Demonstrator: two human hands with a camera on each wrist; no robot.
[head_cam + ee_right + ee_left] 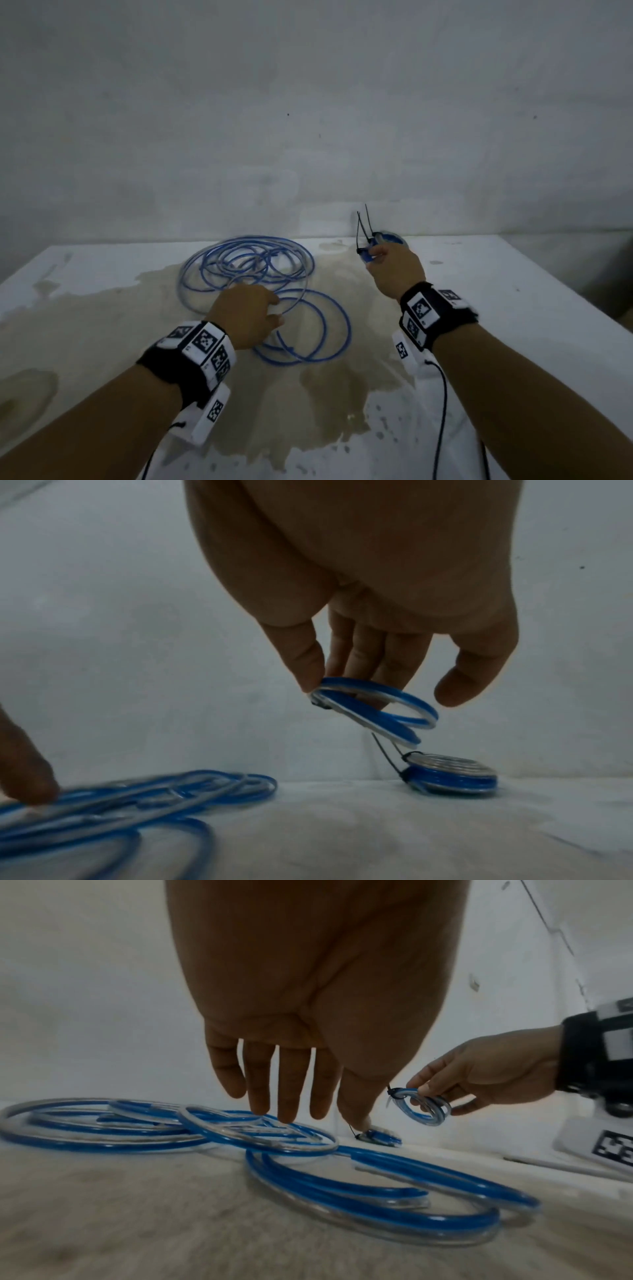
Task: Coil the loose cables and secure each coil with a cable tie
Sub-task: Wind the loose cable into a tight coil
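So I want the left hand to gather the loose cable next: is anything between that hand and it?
Nothing visible. The left hand hangs open directly over the loose blue cable, fingertips almost touching its loops.

Dim, flat light; wrist views motion-blurred, edges bent by wide-angle distortion

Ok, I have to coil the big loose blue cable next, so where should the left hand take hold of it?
Probably the near arc of the loose blue cable, from above. Its loops lie flat and sprawled on the table, and the left hand hovers there with straight fingers, so pinching two stacked strands there should gather them.
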